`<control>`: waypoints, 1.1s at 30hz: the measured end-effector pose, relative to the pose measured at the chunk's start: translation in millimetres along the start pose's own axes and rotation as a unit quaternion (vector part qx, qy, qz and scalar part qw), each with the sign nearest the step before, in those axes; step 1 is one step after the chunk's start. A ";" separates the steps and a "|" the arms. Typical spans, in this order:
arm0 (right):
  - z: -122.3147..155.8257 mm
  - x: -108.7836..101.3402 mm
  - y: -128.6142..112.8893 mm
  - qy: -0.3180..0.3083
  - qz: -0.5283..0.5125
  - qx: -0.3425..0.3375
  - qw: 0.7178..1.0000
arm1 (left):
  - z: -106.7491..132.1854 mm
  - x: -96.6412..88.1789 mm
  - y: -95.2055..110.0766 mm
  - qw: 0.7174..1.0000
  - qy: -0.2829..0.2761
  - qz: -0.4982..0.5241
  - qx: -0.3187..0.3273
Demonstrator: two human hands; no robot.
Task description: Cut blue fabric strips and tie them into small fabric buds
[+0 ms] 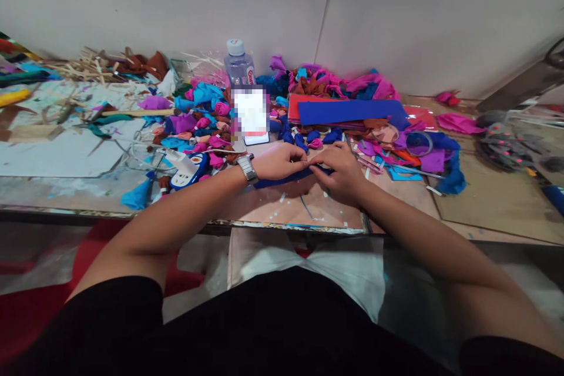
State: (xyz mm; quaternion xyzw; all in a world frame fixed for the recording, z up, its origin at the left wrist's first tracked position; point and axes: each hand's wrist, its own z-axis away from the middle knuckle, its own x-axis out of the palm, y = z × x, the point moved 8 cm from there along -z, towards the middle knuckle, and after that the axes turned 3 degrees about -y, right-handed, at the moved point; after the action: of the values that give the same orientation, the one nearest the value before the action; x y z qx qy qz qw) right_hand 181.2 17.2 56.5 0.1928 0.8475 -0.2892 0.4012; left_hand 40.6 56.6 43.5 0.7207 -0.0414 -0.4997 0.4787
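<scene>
The table point(321, 211) allows passage along its front; scraps point(365, 87) (and a bottle point(240, 69)) block behind.

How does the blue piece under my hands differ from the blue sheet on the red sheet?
The blue piece is partly covered by the left hand and right hand; the blue sheet is untouched. The blue piece lies nearer the front of the table; the blue sheet lies farther back, on the red sheet. Both look blue.
</scene>
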 end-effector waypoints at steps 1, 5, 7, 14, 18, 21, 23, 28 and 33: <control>-0.2 0.0 1.2 0.000 -0.004 0.007 1.000 | 0.3 -0.5 1.3 1.000 0.005 -0.008 0.000; -0.9 -0.8 3.8 0.004 -0.013 0.023 1.000 | 1.0 -3.1 2.8 0.999 0.031 -0.030 -0.004; -1.1 -0.3 4.5 0.002 -0.013 0.027 1.000 | 1.4 -3.0 3.3 0.999 0.035 -0.037 -0.002; -1.3 2.5 6.6 0.001 -0.030 0.027 0.999 | 3.9 -1.6 10.2 0.994 0.050 -0.091 0.014; -1.7 6.5 10.6 -0.011 -0.047 0.041 0.998 | 4.7 -0.3 13.6 0.989 0.071 -0.124 0.024; -1.9 10.5 12.4 -0.024 -0.051 0.040 0.998 | 4.8 3.6 18.0 0.984 0.069 -0.157 0.050; -1.9 12.5 12.5 -0.034 -0.051 0.034 0.998 | 5.0 6.6 21.2 0.979 0.062 -0.180 0.072; -1.2 8.7 11.2 -0.028 -0.040 0.036 0.998 | 4.6 6.2 17.3 0.979 0.060 -0.182 0.065; -0.4 3.1 8.5 -0.013 -0.025 0.035 0.999 | 3.8 2.9 10.8 0.988 0.055 -0.142 0.036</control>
State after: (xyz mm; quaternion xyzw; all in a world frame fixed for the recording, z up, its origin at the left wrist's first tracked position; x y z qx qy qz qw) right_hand 183.9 24.2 51.4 0.1821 0.8360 -0.3312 0.3978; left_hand 43.6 46.8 49.2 0.7623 0.0694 -0.5206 0.3783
